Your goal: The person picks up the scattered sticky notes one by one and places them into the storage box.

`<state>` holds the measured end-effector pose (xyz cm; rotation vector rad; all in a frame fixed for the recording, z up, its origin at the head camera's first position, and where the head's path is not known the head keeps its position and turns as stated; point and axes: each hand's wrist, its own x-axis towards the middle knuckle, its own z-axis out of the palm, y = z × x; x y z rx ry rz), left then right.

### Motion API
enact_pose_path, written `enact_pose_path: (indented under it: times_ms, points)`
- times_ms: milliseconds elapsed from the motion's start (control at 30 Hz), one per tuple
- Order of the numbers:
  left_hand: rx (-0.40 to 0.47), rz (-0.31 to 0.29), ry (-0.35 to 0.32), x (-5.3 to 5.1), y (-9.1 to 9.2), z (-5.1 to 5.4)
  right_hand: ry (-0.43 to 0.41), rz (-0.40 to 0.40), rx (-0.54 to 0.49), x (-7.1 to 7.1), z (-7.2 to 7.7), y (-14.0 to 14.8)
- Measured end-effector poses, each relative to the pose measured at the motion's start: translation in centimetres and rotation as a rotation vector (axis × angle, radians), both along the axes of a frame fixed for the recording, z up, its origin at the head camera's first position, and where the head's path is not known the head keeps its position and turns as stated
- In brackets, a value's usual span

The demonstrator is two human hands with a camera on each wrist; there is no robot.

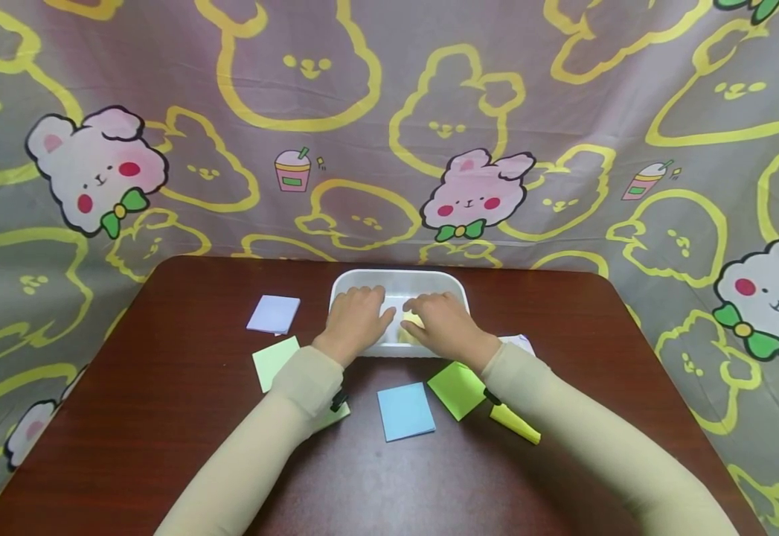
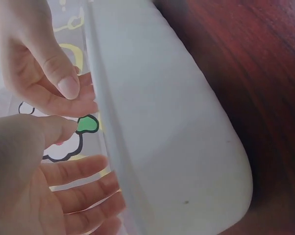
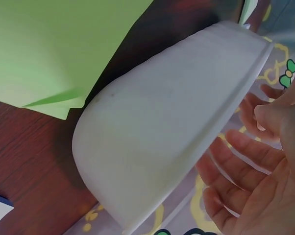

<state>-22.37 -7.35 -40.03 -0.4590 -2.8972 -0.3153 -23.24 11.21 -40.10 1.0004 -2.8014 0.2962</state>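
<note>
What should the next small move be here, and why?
Probably bring the right hand back to the blue pad: neither it nor the left hand seems to grip anything, a yellow note lies in the tray, and the blue pad lies uncovered on the table.

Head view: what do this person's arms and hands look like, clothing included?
The left sleeve and right sleeve are long, plain and pale cream, each ending in a wide cuff. A small black piece shows at the left cuff and another at the right; what they are is unclear. The left hand and right hand are ungloved.
</note>
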Motion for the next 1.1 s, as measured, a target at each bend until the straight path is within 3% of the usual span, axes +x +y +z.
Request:
enact_pose_path:
  times_ms: [267, 1100]
  points:
    - [0.020, -0.006, -0.013, 0.6, 0.0, 0.4, 0.011, 0.008, -0.005, 0.6, 0.2, -0.4]
    - [0.033, -0.017, 0.070, 1.8, -1.5, 1.1, 0.040, 0.043, -0.017, 2.0, 1.2, -1.6]
